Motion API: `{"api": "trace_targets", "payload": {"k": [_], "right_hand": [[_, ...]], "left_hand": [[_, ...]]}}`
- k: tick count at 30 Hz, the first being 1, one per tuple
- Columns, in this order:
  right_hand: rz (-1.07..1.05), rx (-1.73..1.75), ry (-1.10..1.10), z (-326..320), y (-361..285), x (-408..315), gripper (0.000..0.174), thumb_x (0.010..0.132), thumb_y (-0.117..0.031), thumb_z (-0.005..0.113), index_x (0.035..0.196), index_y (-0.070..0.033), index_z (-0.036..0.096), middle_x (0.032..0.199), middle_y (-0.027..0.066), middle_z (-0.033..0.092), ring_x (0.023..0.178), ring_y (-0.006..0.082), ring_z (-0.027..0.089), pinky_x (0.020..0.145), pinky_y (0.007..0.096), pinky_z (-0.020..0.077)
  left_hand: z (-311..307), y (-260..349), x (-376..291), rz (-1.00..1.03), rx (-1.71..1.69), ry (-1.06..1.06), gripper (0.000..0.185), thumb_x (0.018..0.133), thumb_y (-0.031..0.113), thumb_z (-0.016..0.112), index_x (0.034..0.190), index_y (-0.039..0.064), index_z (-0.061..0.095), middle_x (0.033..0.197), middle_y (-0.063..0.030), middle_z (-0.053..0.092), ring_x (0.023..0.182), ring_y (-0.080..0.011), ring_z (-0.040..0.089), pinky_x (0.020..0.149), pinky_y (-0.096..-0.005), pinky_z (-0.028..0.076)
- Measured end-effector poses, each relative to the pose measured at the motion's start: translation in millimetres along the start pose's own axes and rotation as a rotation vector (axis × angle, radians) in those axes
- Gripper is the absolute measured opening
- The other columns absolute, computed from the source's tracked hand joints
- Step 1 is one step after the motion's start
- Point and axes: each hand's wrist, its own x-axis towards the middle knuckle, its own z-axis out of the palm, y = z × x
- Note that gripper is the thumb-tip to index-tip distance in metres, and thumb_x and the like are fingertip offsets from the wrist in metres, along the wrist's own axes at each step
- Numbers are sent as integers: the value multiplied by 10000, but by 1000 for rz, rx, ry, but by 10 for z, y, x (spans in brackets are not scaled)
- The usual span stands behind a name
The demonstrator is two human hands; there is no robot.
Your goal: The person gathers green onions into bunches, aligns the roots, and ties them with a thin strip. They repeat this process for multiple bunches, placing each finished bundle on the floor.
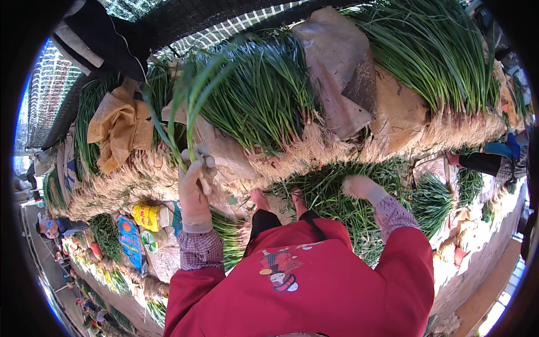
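My left hand [197, 191], in a pale glove, is raised and closed around a few green onions [189, 126]; their leaves point up and their whitish lower ends show at the fingers. My right hand [358, 186] is blurred, over a heap of loose green leaves [349, 215], and its finger positions cannot be made out. Ahead lies a long row of green onions [257, 97] with pale, stringy roots [303, 156] facing me. Beside my left wrist lies another bundle of green stalks [229, 240], partly hidden by my sleeve.
Brown sacking [337, 71] covers parts of the row. A yellow printed bag [147, 216] and a blue printed bag [130, 242] lie at the left. Another person's dark-clothed part [101, 38] shows at upper left, and a person's arm [478, 163] reaches in at right. My bare feet are between the rows.
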Motion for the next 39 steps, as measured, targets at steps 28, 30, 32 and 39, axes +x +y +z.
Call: {"api": "trace_targets", "payload": {"k": [28, 30, 32, 39], "right_hand": [[595, 983, 1320, -948, 593, 666, 324, 931, -274, 536, 1146, -37, 585, 1018, 181, 646, 897, 308, 624, 780, 400, 496], [585, 974, 1365, -864, 486, 570, 284, 925, -251, 542, 1102, -34, 590, 959, 159, 638, 833, 285, 611, 727, 384, 488], [482, 1038, 1348, -720, 86, 567, 246, 919, -229, 547, 1058, -31, 596, 900, 137, 630, 769, 262, 598, 675, 369, 481], [-99, 2078, 1009, -684, -1000, 583, 137, 898, -151, 568, 903, -22, 615, 694, 58, 602, 545, 182, 551, 491, 313, 454]], "left_hand": [[295, -1508, 624, -566, 134, -155, 153, 900, 146, 534, 969, 29, 604, 743, -32, 595, 529, -89, 476, 431, -226, 363], [338, -1501, 498, -611, 97, -263, 208, 886, 126, 555, 1082, 82, 610, 811, 7, 597, 568, -48, 450, 450, -193, 335], [437, -1566, 371, -119, 778, -556, 270, 868, 107, 576, 1137, 120, 602, 858, 26, 599, 648, -61, 465, 531, -205, 365], [1071, -1897, 268, -241, 749, -425, 270, 914, 240, 575, 1076, 24, 587, 848, -9, 574, 684, -74, 493, 546, -204, 390]]}}
